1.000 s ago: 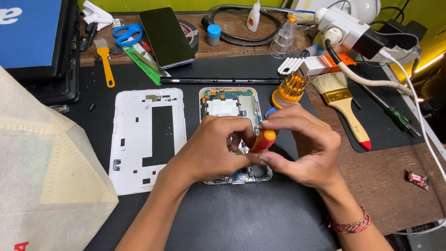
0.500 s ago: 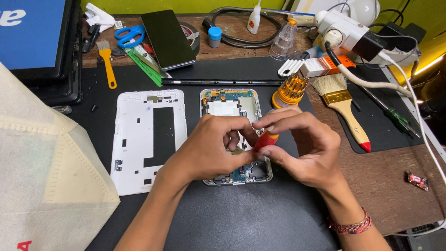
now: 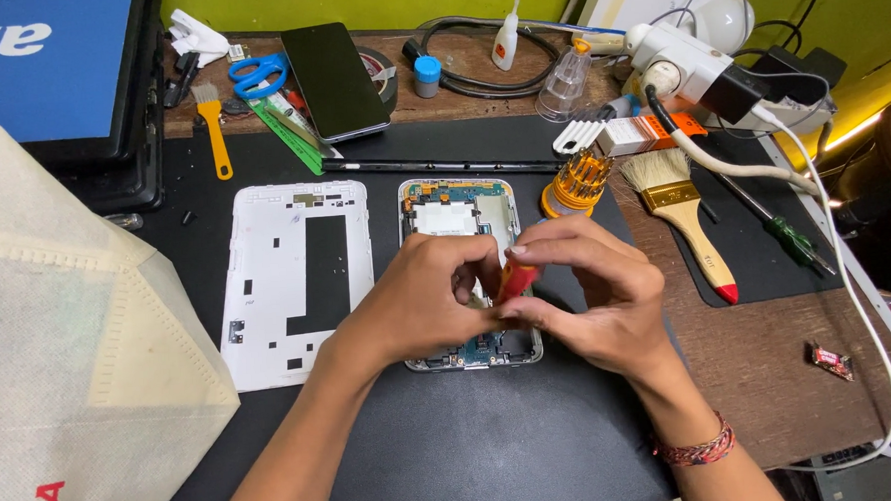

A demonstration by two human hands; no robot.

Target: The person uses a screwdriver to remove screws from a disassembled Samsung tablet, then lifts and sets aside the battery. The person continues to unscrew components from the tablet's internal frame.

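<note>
An opened tablet (image 3: pixel 461 212) lies face down on the black mat (image 3: pixel 474 450), its circuit board and metal shield exposed. My right hand (image 3: pixel 593 294) grips a small red-handled screwdriver (image 3: pixel 515 281) held down onto the tablet's middle. My left hand (image 3: pixel 418 307) rests on the tablet beside it, fingers curled at the screwdriver's tip; what they pinch is hidden. The tablet's white back cover (image 3: pixel 296 277) lies flat just left of it.
An orange screwdriver-bit holder (image 3: pixel 575 183) and a paintbrush (image 3: pixel 687 220) lie to the right. A dark phone (image 3: pixel 335 80), blue scissors (image 3: pixel 255 73), a yellow brush (image 3: pixel 215 130) and a power strip (image 3: pixel 693 64) line the back. A white fabric bag (image 3: pixel 59 348) fills the left.
The red screwdriver has shifted slightly and tilted more upright between my fingers. Both hands stay over the tablet's middle, drawn a little closer together.
</note>
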